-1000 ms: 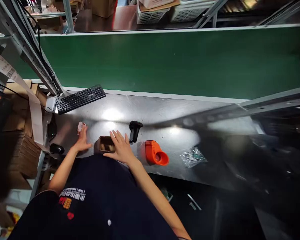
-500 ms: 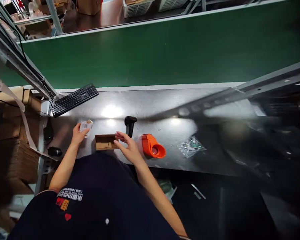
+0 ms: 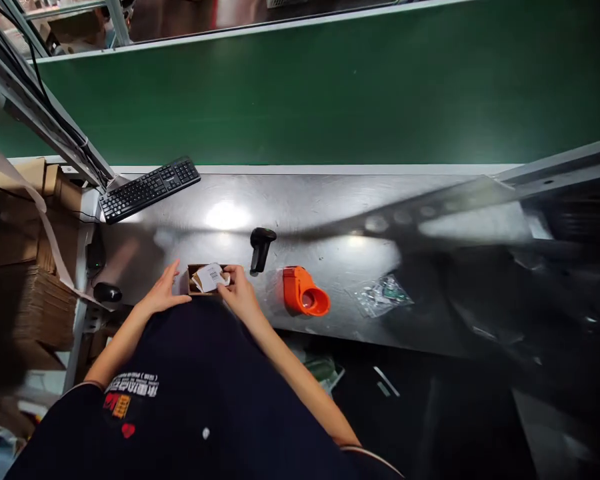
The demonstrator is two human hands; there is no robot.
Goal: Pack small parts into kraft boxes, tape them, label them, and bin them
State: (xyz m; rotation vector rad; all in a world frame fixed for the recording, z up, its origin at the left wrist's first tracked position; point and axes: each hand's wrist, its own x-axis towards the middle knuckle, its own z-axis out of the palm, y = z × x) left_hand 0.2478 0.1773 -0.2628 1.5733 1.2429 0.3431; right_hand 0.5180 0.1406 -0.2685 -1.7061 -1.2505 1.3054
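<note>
A small open cardboard box (image 3: 193, 268) lies on the metal worktop against the front of my shirt. Inside it, tilted, is a small packet with a white printed label (image 3: 210, 277), and some brown card shows beside it. My right hand (image 3: 241, 297) is at the box's right end, thumb and fingers closed on the packet's right edge. At the left end, my left hand (image 3: 163, 293) has its thumb and fingers spread beside the box wall, holding nothing. A black handheld barcode scanner (image 3: 261, 248) stands just behind the box.
Right of the box sits an orange tape dispenser (image 3: 300, 293), then a clear plastic bag of small parts (image 3: 384, 295). A black keyboard (image 3: 150, 190) and mouse (image 3: 107, 292) are on the left. Flat cardboard (image 3: 50, 300) is stacked beside the bench. A green panel (image 3: 305, 100) stands behind.
The labelled packet has gone from my left hand on the left into the box. My left hand has let go and moved right to the box; my right hand now grips the packet's edge.
</note>
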